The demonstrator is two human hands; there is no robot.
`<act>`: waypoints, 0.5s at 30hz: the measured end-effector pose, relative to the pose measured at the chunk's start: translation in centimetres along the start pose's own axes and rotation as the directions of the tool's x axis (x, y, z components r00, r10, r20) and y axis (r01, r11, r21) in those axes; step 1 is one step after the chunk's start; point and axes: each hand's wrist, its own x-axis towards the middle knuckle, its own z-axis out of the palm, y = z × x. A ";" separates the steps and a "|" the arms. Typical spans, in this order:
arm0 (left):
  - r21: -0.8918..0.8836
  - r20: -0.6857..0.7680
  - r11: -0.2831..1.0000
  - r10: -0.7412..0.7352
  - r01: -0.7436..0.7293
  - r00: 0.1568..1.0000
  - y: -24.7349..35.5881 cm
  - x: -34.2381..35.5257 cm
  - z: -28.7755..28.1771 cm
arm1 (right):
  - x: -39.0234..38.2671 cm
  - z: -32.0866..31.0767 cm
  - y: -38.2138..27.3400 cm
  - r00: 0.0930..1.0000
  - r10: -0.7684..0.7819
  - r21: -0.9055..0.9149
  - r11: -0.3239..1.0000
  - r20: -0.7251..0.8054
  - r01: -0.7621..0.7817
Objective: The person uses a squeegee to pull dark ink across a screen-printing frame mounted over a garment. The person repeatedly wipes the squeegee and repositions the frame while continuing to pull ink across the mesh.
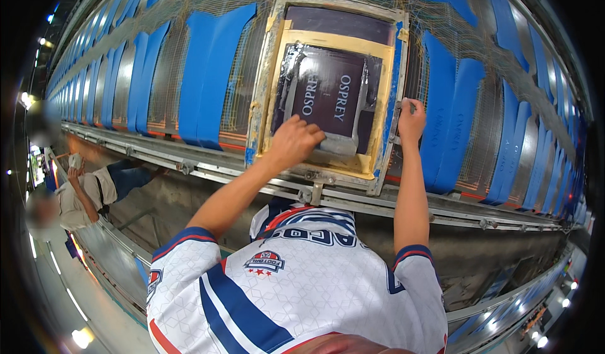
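A screen-printing frame [396,58] with taped borders lies on the long printing table. Its dark purple mesh [331,86] bears pale lettering and glossy grey ink smears round the middle. My left hand [297,138] is closed over the lower left of the mesh, fingers curled downward; what they grip, if anything, is hidden under them. At the frame's right side, my right hand [410,119] has its fingers wrapped round the metal edge beside a small fitting.
Rows of blue fabric pieces [208,80] cover the table on both sides, curving away. A metal rail [233,169] runs along its near edge. At left, a co-worker [94,190] in a light top is beside the table. Another metal table [498,297] shows lower right.
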 end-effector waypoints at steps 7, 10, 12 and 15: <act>-0.082 -0.143 0.995 -0.068 0.056 0.987 0.9 -1.7 -0.6 | 2.7 -1.0 2.5 0.999 -0.036 0.011 0.999 -0.004 0.036; -0.122 -0.166 0.991 -0.083 0.063 0.983 -0.2 -3.2 -1.4 | 1.2 -1.2 -1.8 1.000 0.005 0.073 0.997 -0.010 -0.004; -0.102 -0.177 0.994 -0.067 0.050 0.982 -2.1 -3.9 -2.7 | 0.5 0.4 -1.8 0.994 -0.074 0.078 0.994 -0.076 0.080; -0.068 -0.122 0.994 -0.089 0.081 0.989 -6.7 -7.6 -4.6 | -5.1 5.1 -8.5 0.994 -0.104 0.006 0.995 -0.026 0.104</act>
